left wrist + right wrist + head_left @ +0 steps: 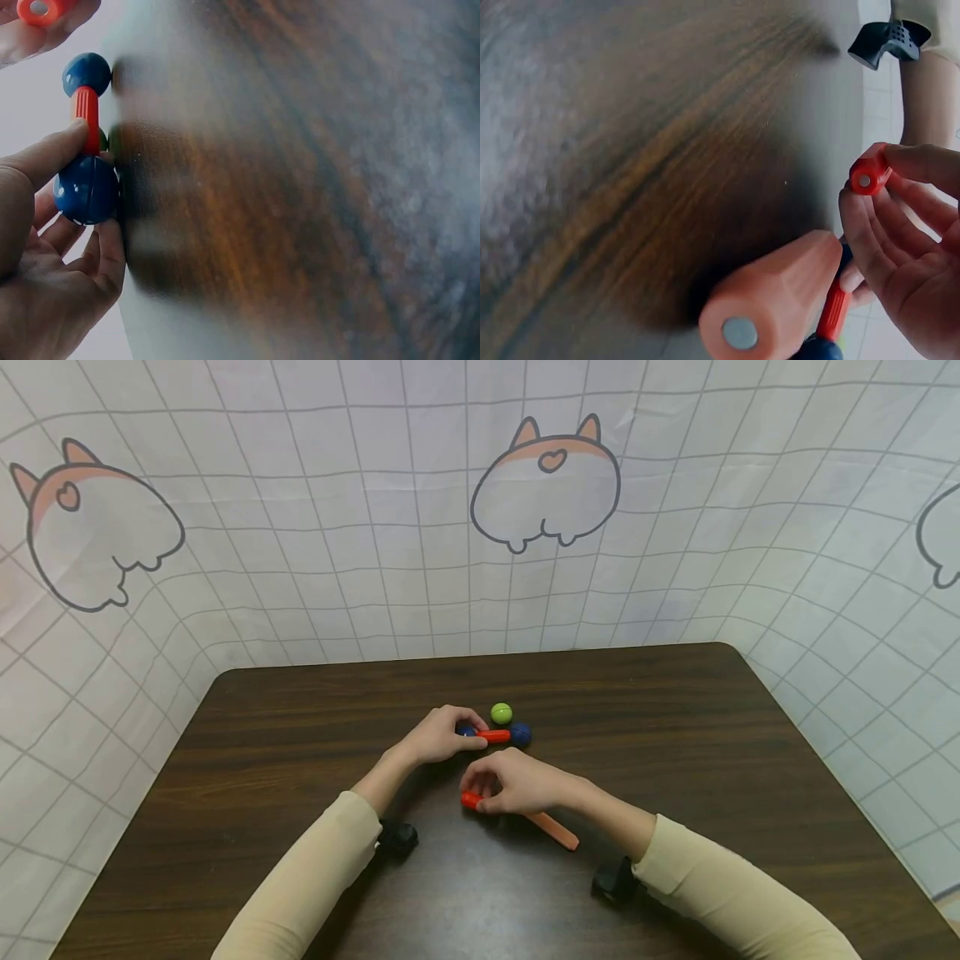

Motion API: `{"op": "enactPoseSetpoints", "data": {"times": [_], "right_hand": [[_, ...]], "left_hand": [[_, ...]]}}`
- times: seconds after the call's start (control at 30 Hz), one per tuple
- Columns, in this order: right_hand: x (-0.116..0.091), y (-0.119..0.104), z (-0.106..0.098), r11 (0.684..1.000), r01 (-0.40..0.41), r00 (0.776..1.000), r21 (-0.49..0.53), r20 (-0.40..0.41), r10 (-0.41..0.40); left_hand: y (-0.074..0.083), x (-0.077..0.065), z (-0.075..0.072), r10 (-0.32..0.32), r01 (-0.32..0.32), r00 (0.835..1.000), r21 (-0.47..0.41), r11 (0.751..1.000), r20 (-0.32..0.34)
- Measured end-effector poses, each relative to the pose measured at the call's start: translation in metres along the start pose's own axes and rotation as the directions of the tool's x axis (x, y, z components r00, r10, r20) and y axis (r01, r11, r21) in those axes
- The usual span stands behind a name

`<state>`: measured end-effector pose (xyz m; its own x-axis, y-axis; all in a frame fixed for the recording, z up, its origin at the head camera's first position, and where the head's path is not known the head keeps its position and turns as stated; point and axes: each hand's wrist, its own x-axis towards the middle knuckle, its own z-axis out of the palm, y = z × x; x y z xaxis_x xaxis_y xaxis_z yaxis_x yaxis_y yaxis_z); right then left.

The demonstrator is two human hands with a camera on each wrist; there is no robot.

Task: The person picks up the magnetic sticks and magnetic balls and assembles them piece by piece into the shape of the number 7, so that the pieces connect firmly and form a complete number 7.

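Note:
My left hand (437, 737) grips one end of a red magnetic rod (495, 737) that joins two blue balls. Its thumb presses where the rod meets the near ball (86, 189), and its fingers curl round behind that ball. At the rod's other end, the far blue ball (86, 73) is free of the fingers. Between thumb and fingertips, my right hand (521, 779) pinches another red rod (870, 169), whose end shows a small metal disc. A longer orange rod (553, 832) with a round metal end lies on the table just below the right hand.
A light green ball (501, 714) rests on the dark wood table (322, 710) right behind the blue-ended rod. Black wrist cameras, left (397, 839) and right (615, 882), hang under the cuffs. A white grid-patterned curtain (360, 527) encloses the table's back and sides.

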<state>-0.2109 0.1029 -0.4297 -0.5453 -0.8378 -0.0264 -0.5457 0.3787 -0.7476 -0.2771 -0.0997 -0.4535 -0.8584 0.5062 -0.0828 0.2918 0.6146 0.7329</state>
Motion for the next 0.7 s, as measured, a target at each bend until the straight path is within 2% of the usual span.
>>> {"op": "enactPoseSetpoints", "data": {"times": [0.7], "right_hand": [[0.004, -0.008, 0.012, 0.999, -0.042, 0.997, -0.012, 0.060, 0.042]], "left_hand": [[-0.001, 0.001, 0.001, -0.004, 0.004, 1.000, -0.005, 1.000, -0.004]]}}
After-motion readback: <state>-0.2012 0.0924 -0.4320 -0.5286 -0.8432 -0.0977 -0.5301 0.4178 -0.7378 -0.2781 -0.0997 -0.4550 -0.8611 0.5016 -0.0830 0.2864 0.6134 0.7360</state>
